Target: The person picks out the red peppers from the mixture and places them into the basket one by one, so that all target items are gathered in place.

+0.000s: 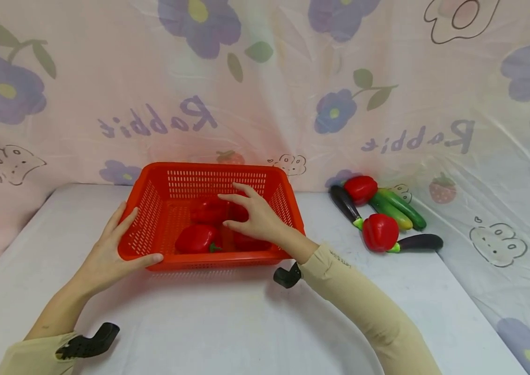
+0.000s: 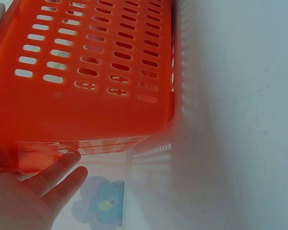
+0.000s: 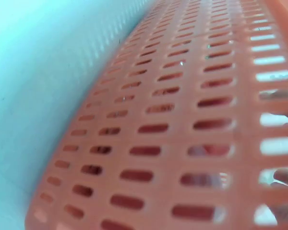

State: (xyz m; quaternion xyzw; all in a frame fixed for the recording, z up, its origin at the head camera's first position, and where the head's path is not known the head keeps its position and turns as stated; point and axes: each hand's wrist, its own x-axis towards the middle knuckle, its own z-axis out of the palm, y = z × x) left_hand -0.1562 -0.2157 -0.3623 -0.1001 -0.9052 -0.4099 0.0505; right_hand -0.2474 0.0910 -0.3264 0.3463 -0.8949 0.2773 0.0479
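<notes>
An orange-red plastic basket point(image 1: 159, 262) with slotted walls stands on the white table. My left hand point(image 1: 110, 255) is at its near left corner, thumb and fingers spread and fairly straight along the rim. In the left wrist view, the left hand point(image 2: 31, 196) lies beside the basket wall point(image 2: 77, 115). Over the basket's right half, my right hand point(image 1: 260, 216) reaches in with fingers apart and nothing visible between them. Red bell peppers lie inside; the front one point(image 1: 196, 238) shows a green stem, and another point(image 1: 209, 210) sits behind it. The right hand partly hides those farther right.
Right of the basket, a group of vegetables lies on the table: two eggplants point(image 1: 344, 203), two red bell peppers point(image 1: 380, 233) and long green cucumber-like ones point(image 1: 403, 208). Behind hangs a patterned curtain point(image 1: 265, 104). Black wrist mounts point(image 1: 91, 341) stick out below the wrists.
</notes>
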